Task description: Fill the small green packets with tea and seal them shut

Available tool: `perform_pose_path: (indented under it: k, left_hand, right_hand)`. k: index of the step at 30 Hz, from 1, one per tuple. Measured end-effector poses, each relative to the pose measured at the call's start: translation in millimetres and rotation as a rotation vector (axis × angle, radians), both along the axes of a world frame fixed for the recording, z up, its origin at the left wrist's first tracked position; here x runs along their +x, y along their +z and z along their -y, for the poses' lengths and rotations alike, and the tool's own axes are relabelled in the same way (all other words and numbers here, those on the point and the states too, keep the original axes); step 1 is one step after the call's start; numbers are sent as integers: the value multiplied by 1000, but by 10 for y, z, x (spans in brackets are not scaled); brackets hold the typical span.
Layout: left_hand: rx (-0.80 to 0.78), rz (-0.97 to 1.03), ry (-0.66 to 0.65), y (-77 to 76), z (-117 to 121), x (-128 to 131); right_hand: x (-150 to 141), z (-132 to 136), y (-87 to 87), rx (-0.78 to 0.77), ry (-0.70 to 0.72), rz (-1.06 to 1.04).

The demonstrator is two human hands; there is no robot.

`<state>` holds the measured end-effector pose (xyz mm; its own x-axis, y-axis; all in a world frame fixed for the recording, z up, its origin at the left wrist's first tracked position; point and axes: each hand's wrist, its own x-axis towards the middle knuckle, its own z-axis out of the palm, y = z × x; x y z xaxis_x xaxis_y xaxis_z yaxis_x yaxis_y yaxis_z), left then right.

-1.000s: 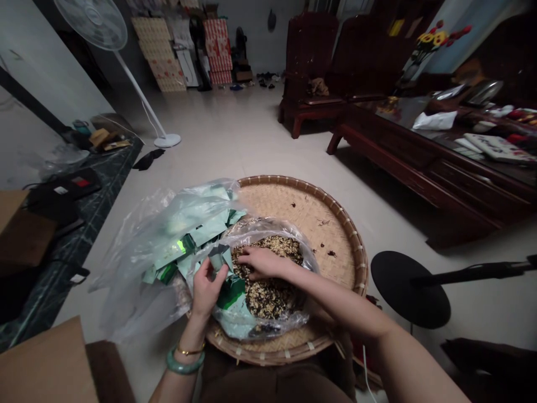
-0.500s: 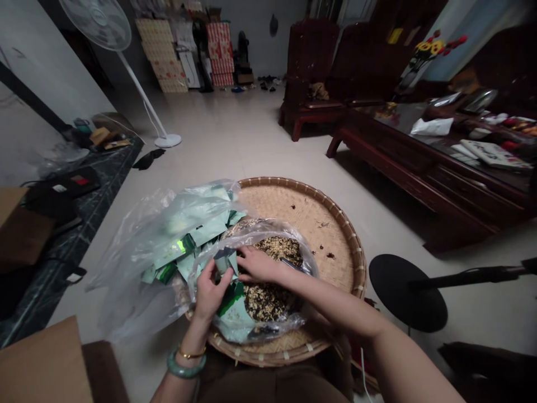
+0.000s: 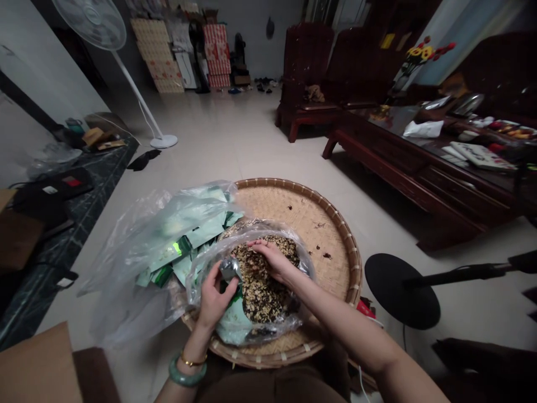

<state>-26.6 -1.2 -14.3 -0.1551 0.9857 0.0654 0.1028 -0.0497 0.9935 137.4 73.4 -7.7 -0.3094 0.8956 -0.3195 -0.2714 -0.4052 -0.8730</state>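
My left hand (image 3: 213, 299) is shut on a small silver-lined packet (image 3: 229, 269) held upright, with its opening hidden by my fingers. My right hand (image 3: 274, 260) rests with curled fingers on a heap of dried, speckled tea-like mixture (image 3: 262, 285), so I cannot tell whether they hold any. The heap lies in a clear plastic bag (image 3: 251, 232) on a round woven bamboo tray (image 3: 304, 221). A green and pale-teal packet (image 3: 232, 327) lies under my left hand. To the left, a clear bag (image 3: 138, 263) holds several similar packets.
A black round disc on a dark pole (image 3: 398, 296) stands to the right. A cardboard box (image 3: 36, 366) sits at lower left, beside a dark marble-topped bench (image 3: 71, 238). Dark wooden furniture (image 3: 419, 173), a white standing fan (image 3: 126, 67) and stacked boxes (image 3: 180, 56) stand beyond.
My right hand has shifted up and right over the mixture, fingers curling into it. The packet in my left hand now shows more silver. The view has tilted slightly.
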Motion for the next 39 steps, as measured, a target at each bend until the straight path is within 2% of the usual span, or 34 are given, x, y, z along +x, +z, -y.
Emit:
perform_pose_path:
  k: [2, 6, 11, 13, 16, 21, 26, 30, 35, 39]
  left_hand:
    - [17, -11, -21, -25, 30, 64]
    - [78, -107, -42, -61, 77, 137]
    - [217, -327, -42, -76, 65, 116]
    - [356, -456, -60, -49, 39, 87]
    - [549, -656, -168, 46, 1, 41]
    - [639, -889, -288, 255, -15, -16]
    - [701, -967, -353, 416, -52, -33]
    - [841, -1049, -486, 506, -107, -13]
    - [957, -1075, -556, 510, -151, -69]
    - [1033, -1057, -672, 512, -199, -144]
  right_hand:
    - [37, 87, 14, -113, 3, -100]
    - [72, 189, 24, -219, -5, -292]
    - [48, 223, 39, -343, -95, -499]
    - [36, 232, 43, -337, -126, -504]
    - [14, 249, 38, -325, -159, -470]
    - [-39, 278, 25, -323, -177, -446]
    - [-69, 289, 30, -290, -202, -392]
    - [-109, 307, 49, -279, -241, -359]
    - [-142, 336, 108, -351, -336, -464]
    - [-110, 350, 165, -376, -391, -501]
